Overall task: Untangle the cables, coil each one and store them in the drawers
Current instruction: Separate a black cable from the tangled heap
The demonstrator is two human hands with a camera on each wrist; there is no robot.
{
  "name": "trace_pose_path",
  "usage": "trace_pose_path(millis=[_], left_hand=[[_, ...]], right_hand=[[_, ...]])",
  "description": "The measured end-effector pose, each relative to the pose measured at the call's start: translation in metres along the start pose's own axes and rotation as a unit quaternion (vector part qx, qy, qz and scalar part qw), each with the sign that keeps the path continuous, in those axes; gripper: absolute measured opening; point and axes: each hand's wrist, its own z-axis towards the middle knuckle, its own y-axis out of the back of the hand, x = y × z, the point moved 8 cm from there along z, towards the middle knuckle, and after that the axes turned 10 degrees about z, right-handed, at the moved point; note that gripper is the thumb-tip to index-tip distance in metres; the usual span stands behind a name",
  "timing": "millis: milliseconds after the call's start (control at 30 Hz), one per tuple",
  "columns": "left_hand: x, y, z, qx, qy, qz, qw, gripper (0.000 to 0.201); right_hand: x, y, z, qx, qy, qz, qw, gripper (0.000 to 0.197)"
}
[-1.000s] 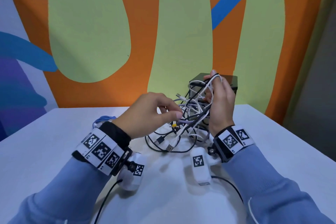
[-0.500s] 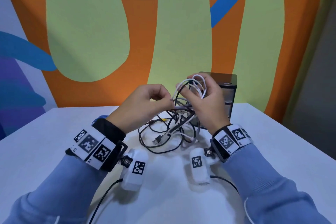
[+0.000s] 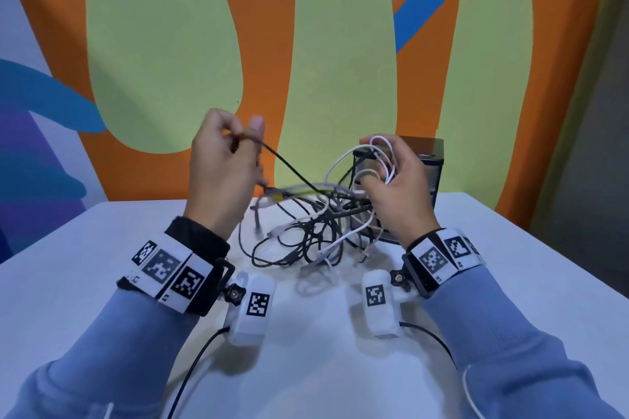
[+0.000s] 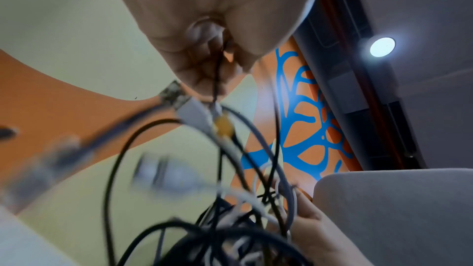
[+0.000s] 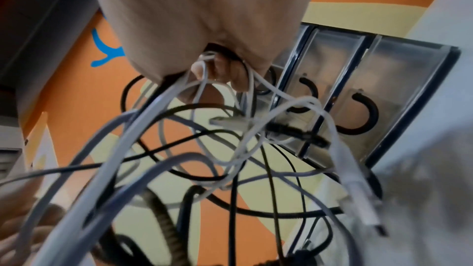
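Two hands work above the bench (image 3: 102, 282): the left hand (image 3: 221, 163) pinches one black cable (image 3: 289, 167) taut, while the right hand (image 3: 398, 187) grips white loops of the tangle (image 3: 316, 231) before the drawers (image 5: 358, 88). Drawing that strand slowly, without cinching knots, would serve best.

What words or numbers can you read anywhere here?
None that can be read.
Left wristband: black-and-white square code patterns, plus tiny marks too small to read.
Right wristband: the same.
Two white wrist cameras: one code square each, no words.
Drawer unit: no label.
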Motion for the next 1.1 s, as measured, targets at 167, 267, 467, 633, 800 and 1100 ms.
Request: trace_pose_path(millis=[167, 267, 467, 633, 800, 1100], left_hand=[[-0.018, 0.016, 0.000, -0.040, -0.095, 0.144, 0.984, 0.040], [-0.028, 0.012, -0.004, -0.044, -0.147, 0.225, 0.962, 0.053], [0.000, -0.001, -0.004, 0.086, -0.003, 0.355, 0.931, 0.096], [0.011, -0.010, -0.002, 0.150, 0.053, 0.102, 0.982, 0.047], [-0.018, -0.021, -0.011, 0.240, -0.032, -0.055, 0.969, 0.028], [-0.024, -0.011, -0.010, 0.205, 0.101, -0.253, 0.940, 0.033]], right_hand=[[-0.005, 0.007, 0.000, -0.027, -0.004, -0.042, 0.999, 0.060], [-0.004, 0.011, 0.000, -0.041, -0.013, -0.126, 0.991, 0.077], [0.027, -0.010, -0.007, 0.016, 0.031, -0.164, 0.986, 0.071], [0.044, -0.026, -0.013, 0.067, 0.042, 0.011, 0.997, 0.058], [0.021, -0.067, -0.027, 0.223, -0.048, -0.017, 0.973, 0.059], [0.003, -0.043, -0.015, 0.102, -0.051, -0.122, 0.986, 0.014]])
